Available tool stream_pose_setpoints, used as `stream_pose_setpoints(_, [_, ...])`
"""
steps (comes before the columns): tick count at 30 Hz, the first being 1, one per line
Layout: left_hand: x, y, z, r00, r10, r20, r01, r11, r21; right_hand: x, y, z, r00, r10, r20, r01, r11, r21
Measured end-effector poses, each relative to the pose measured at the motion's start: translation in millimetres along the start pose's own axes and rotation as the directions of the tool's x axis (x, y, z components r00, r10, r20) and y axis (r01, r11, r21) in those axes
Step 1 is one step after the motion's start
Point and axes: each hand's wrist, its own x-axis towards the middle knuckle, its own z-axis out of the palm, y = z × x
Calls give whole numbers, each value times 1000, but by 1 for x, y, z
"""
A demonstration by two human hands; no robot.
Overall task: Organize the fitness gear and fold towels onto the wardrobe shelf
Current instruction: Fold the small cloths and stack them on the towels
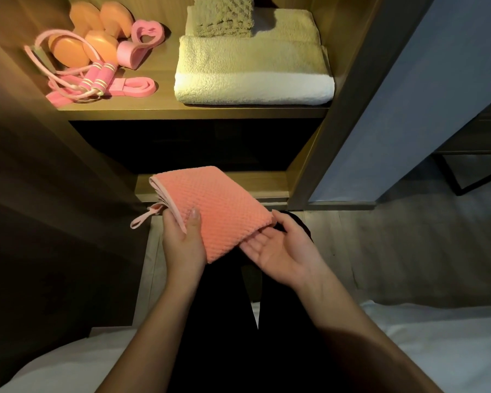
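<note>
Nearest, below both forearms: white bed sheet (pixel 437 350), with black-trousered legs (pixel 224 350) between the arms.

Left hand (pixel 182 242) clamped on the near left edge of a folded coral waffle-weave towel (pixel 219 205), thumb on top, fingers underneath. Right hand (pixel 278 251) palm up, fingers straight and loose, slid beneath the towel's right corner, carrying rather than gripping. Towel in the air between the two hands, tilted, stacked folds toward the far left. Pale pink hanging loop (pixel 142 219) dangling just left of the left hand.

Just beyond the hands: low wooden ledge (pixel 253 185) of the wardrobe, dark recess above it.

Well beyond and above the hands: lit wooden wardrobe shelf (pixel 196 112).
- Beyond the right hand: large folded cream terry towel (pixel 253 75), small folded grey-green waffle towel (pixel 224 18) on top.
- Beyond the left hand: orange dumbbells (pixel 68 52), pink skipping rope (pixel 95 79) with striped foam handles, and pink resistance bands (pixel 128 53) touching the dumbbells.
</note>
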Motion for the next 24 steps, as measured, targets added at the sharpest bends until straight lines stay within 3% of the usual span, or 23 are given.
stream_pose_setpoints(6, [-8,-1,7,993,22,114,-28,998,49,3,0,12,982,-146,120,142,989,36])
stream_pose_setpoints(9, [-12,-2,15,988,50,147,-56,998,41,3,3,15,969,-146,199,124,985,119])
stream_pose_setpoints(12, [-13,-3,15,994,42,104,-44,999,14,7,-3,15,955,-204,217,173,973,152])
stream_pose_setpoints(15, [-9,-4,9,998,-67,12,68,997,-42,7,-6,19,916,-341,213,314,937,151])
stream_pose_setpoints(18, [-2,-2,13,972,-235,-8,230,958,-173,4,6,28,853,-476,214,497,866,-53])
stream_pose_setpoints(20, [2,-1,16,952,-306,23,303,925,-231,3,10,33,824,-530,200,555,826,-99])
stream_pose_setpoints(24, [3,-6,15,955,-295,10,290,933,-212,1,3,32,885,-426,188,428,903,34])
